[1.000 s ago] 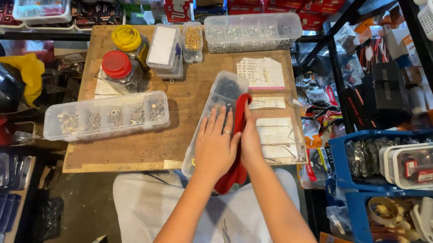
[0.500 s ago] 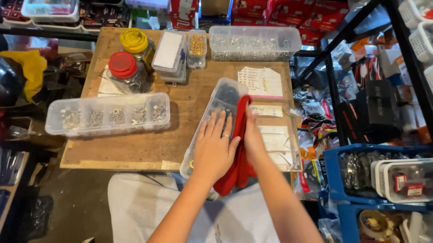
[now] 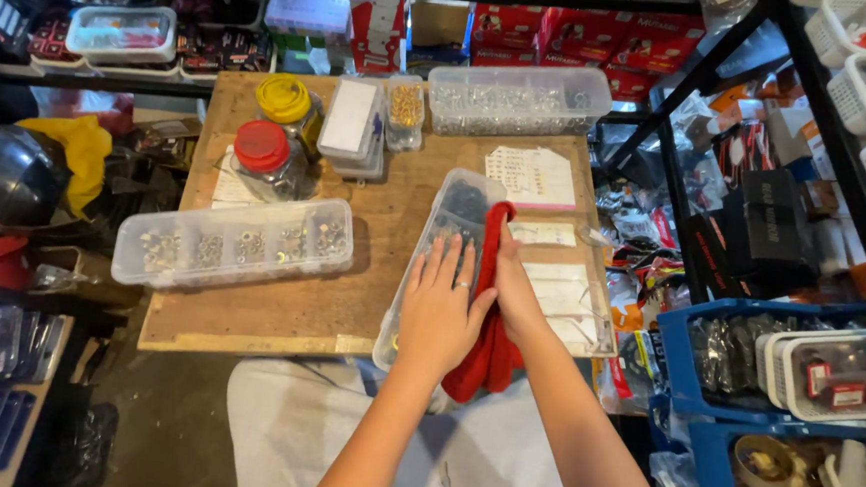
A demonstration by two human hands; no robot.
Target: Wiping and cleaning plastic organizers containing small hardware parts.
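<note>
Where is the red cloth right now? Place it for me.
In the head view, the red cloth lies right of centre at the wooden board's near edge, pressed between the left hand and right hand, against a clear tray.

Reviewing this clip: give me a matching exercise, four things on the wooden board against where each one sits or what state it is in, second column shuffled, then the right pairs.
Things:
1. red cloth
2. yellow-lidded jar
3. long clear box of small metal parts
4. left hand

Places or states:
A. at the far left of the wooden board, behind the red-lidded jar
B. lying flat, fingers spread, on the clear tray
C. draped along the right edge of that tray, under the right hand
D. on the board's left half, lying crosswise near its front

Pairs: 1-C, 2-A, 3-D, 4-B
</note>
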